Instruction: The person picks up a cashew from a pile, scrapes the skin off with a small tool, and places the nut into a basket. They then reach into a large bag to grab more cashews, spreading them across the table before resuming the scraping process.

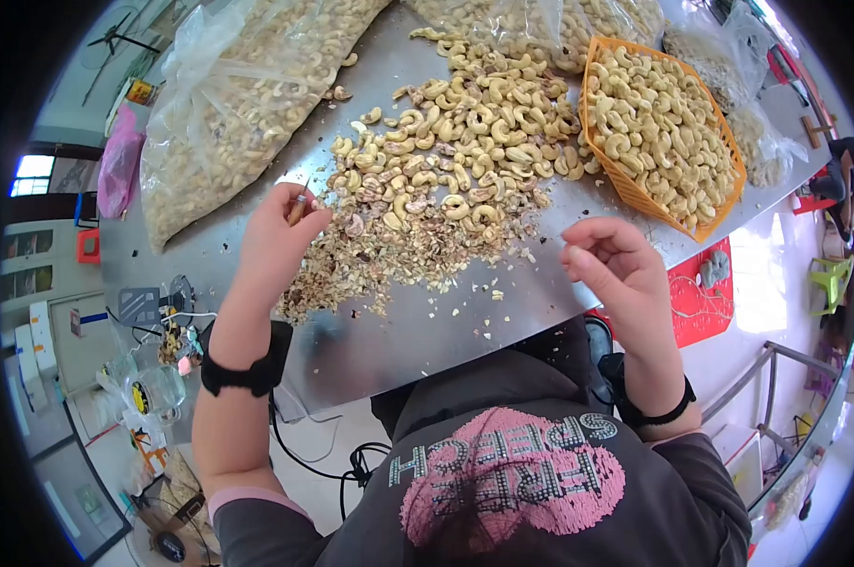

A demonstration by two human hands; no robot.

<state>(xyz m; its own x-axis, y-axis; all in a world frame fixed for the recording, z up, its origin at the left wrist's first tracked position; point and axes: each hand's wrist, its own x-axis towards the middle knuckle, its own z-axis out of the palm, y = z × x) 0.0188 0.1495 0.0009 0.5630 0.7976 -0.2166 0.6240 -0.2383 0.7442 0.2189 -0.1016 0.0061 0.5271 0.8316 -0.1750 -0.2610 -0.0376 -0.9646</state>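
My left hand (285, 231) is closed around a small knife (297, 210) with a brownish handle; its thin tip points up, away from me. It hovers at the left edge of a loose pile of cashew nuts (465, 132) spread on the metal table. My right hand (621, 265) is to the right of the pile, fingers curled and thumb close to the index finger; anything in that pinch is too small to make out. Between the hands lies a heap of broken bits and skin flakes (379, 260).
An orange basket (649, 203) full of cashews stands at the right edge of the metal table (342, 364). Large clear bags of cashews (247, 113) lie at the back left and back. A red stool (701, 293) is below the right edge.
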